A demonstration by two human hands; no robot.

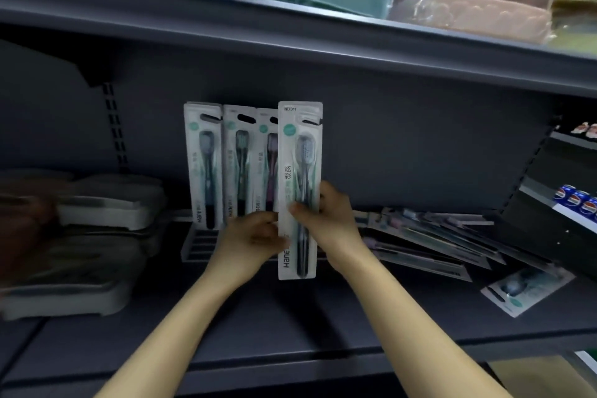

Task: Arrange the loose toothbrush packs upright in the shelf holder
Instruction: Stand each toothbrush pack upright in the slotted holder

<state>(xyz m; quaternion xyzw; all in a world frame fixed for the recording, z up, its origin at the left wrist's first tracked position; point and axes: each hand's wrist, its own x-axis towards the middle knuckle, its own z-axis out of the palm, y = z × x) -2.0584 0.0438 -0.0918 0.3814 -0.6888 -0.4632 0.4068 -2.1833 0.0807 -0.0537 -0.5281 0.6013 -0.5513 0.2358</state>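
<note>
I hold one white toothbrush pack (298, 152) upright at the middle of the shelf. My right hand (332, 223) grips it from the right, thumb across the front. My left hand (250, 237) pinches its lower left edge. Three packs (226, 165) stand upright behind it in a white slotted holder (197, 244), whose front slots show bare to the left of my left hand. A pile of loose packs (429, 242) lies flat on the shelf to the right, and one more pack (525, 289) lies apart near the front.
Grey and white trays (97, 203) are stacked on the shelf at the left. The shelf above (290, 39) overhangs and carries wrapped goods. At the far right another rack holds blue cans (578, 203). The dark shelf's front edge (290, 362) runs below my forearms.
</note>
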